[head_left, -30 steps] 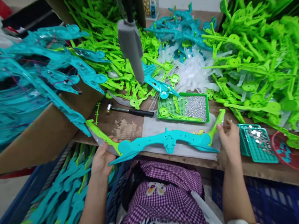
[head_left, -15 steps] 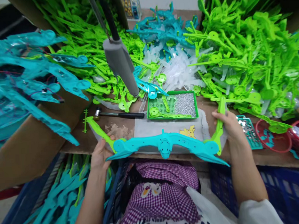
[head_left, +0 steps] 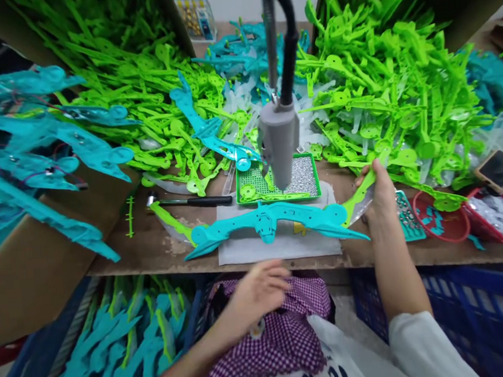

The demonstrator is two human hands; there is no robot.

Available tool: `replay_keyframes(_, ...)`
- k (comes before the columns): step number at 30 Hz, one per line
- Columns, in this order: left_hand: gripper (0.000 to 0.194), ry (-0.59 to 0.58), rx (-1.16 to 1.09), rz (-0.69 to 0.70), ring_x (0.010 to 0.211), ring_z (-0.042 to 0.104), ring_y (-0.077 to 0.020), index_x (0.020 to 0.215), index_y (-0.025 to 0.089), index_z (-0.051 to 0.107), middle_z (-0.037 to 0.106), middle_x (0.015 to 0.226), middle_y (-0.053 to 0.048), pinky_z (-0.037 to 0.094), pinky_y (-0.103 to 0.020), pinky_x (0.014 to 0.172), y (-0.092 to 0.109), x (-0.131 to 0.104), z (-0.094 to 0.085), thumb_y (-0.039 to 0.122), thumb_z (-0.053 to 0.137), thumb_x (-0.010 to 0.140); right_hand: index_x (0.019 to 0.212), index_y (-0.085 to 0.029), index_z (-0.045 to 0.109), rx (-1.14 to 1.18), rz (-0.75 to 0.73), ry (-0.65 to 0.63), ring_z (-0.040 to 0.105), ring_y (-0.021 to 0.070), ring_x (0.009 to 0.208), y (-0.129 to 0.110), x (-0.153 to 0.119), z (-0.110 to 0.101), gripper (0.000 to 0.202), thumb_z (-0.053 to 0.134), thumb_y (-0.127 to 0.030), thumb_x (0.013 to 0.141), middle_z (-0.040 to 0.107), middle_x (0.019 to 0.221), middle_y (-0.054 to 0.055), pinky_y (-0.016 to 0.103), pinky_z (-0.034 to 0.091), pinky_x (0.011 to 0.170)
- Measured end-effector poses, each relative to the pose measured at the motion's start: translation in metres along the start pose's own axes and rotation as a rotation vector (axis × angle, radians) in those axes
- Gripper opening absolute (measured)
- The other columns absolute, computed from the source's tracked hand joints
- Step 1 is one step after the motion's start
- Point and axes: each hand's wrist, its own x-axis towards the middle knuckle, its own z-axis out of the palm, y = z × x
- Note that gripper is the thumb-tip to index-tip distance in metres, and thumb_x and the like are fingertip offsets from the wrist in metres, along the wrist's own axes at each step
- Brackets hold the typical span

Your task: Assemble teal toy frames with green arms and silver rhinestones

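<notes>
My right hand [head_left: 380, 192] is closed around the lime-green right arm of what looks like a toy bow, whose wide turquoise body [head_left: 266, 217] spans the workspace. Its left green arm [head_left: 174, 221] rests free near the hammer. My left hand [head_left: 260, 287] is off the bow, in front of the table edge, slightly blurred with fingers stretched out and nothing in them. Above the bow hangs a grey electric screwdriver [head_left: 279, 142] on a black cable. Beneath the bow lies a pale cloth [head_left: 278, 250] with a yellow cartoon figure, partly covered.
A green tray [head_left: 318, 177] holds small metal pieces and green parts. The hammer [head_left: 191, 202] lies left of it. Heaps of green parts [head_left: 401, 93] rise behind. To the right stand a red bowl [head_left: 445, 236] and a red basket [head_left: 502, 237]. Turquoise assemblies [head_left: 29, 114] overhang a carton at left.
My left hand has let go of the bow's left arm and moved right and down. The bow sits slightly farther forward. The hanging screwdriver has shifted right in view.
</notes>
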Motion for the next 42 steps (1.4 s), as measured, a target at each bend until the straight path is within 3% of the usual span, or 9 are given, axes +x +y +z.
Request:
replay_keyframes(2, 0.055, -0.137, -0.013, -0.093, 0.092, 0.066, -0.0207, 0.111, 0.023, 0.066, 0.064, 0.115, -0.012, 0.051, -0.036, 0.084, -0.015, 0.032, 0.047, 0.010, 0.084, 0.061, 0.070, -0.021, 0.053, -0.002, -0.021, 0.003, 0.043, 0.0077, 0.035, -0.003, -0.001, 0.002, 0.041, 0.061, -0.061, 0.070, 0.050, 0.044, -0.006, 0.022, 0.029, 0.036)
replay_keyframes(7, 0.033, -0.026, -0.240, 0.027, 0.092, 0.064, -0.0182, 0.090, 0.018, 0.064, 0.067, 0.105, -0.009, 0.050, -0.032, 0.080, -0.024, 0.106, 0.113, 0.025, 0.084, 0.064, 0.069, -0.020, 0.055, -0.030, -0.029, 0.028, 0.042, 0.0084, 0.034, -0.013, -0.005, 0.001, 0.038, 0.062, -0.058, 0.070, 0.052, 0.043, -0.005, 0.023, 0.028, 0.036)
replay_keyframes(20, 0.040, 0.093, -0.242, 0.151, 0.086, 0.065, -0.0163, 0.089, 0.016, 0.062, 0.070, 0.092, -0.003, 0.053, -0.032, 0.082, -0.026, 0.111, 0.137, 0.026, 0.086, 0.058, 0.073, -0.020, 0.056, 0.095, -0.143, 0.184, 0.044, 0.0083, 0.040, -0.006, -0.019, 0.003, 0.038, 0.056, -0.057, 0.077, 0.053, 0.049, -0.006, 0.022, 0.031, 0.039)
replay_keyframes(26, 0.038, -0.066, 0.014, 0.190, 0.099, 0.064, -0.0206, 0.093, 0.016, 0.067, 0.071, 0.104, -0.007, 0.047, -0.036, 0.097, -0.030, 0.129, 0.112, 0.029, 0.083, 0.061, 0.073, -0.021, 0.052, -0.025, -0.401, 0.275, 0.044, 0.0095, 0.037, -0.003, -0.020, -0.008, 0.027, 0.066, -0.043, 0.069, 0.050, 0.047, -0.009, 0.024, 0.034, 0.039)
replay_keyframes(30, 0.038, -0.261, 0.588, 0.259, 0.086, 0.067, -0.0203, 0.106, 0.016, 0.065, 0.070, 0.099, -0.008, 0.055, -0.035, 0.080, -0.020, 0.088, 0.068, 0.023, 0.078, 0.070, 0.068, -0.023, 0.046, 0.055, -0.699, 0.394, 0.043, 0.0085, 0.040, 0.004, -0.023, -0.003, 0.020, 0.050, -0.040, 0.079, 0.044, 0.052, -0.009, 0.024, 0.036, 0.043)
replay_keyframes(32, 0.029, -0.252, 0.945, 0.680, 0.097, 0.065, -0.0190, 0.108, 0.023, 0.065, 0.068, 0.105, -0.005, 0.053, -0.035, 0.087, -0.008, 0.056, 0.040, 0.017, 0.069, 0.080, 0.070, -0.023, 0.046, 0.078, -0.794, 0.397, 0.044, 0.0087, 0.041, 0.014, -0.024, -0.001, 0.019, 0.045, -0.039, 0.078, 0.043, 0.054, -0.008, 0.025, 0.036, 0.045)
replay_keyframes(35, 0.054, 0.257, 1.327, 1.360, 0.109, 0.059, -0.0206, 0.123, 0.028, 0.057, 0.062, 0.115, -0.005, 0.049, -0.036, 0.095, 0.022, 0.031, 0.001, 0.011, 0.074, 0.075, 0.073, -0.023, 0.044, 0.024, -0.847, 0.398, 0.043, 0.0100, 0.042, 0.033, -0.022, -0.001, 0.020, 0.039, -0.042, 0.078, 0.042, 0.053, -0.007, 0.025, 0.035, 0.046)
replay_keyframes(38, 0.057, 0.504, 1.624, 1.235, 0.120, 0.053, -0.0283, 0.133, 0.021, 0.050, 0.058, 0.128, -0.014, 0.038, -0.047, 0.103, 0.054, 0.043, -0.030, 0.027, 0.072, 0.080, 0.076, -0.024, 0.041, 0.011, -0.822, 0.434, 0.043, 0.0107, 0.041, 0.048, -0.016, -0.002, 0.022, 0.033, -0.044, 0.078, 0.040, 0.055, -0.007, 0.025, 0.033, 0.043)
replay_keyframes(42, 0.031, 0.314, 1.752, 1.080, 0.100, 0.064, -0.0218, 0.120, 0.021, 0.059, 0.070, 0.109, -0.007, 0.037, -0.042, 0.097, 0.075, 0.071, -0.049, 0.029, 0.060, 0.090, 0.079, -0.024, 0.044, 0.048, -0.722, 0.400, 0.047, 0.0125, 0.043, 0.047, -0.023, -0.009, 0.018, 0.037, -0.041, 0.075, 0.043, 0.058, -0.006, 0.027, 0.035, 0.043)
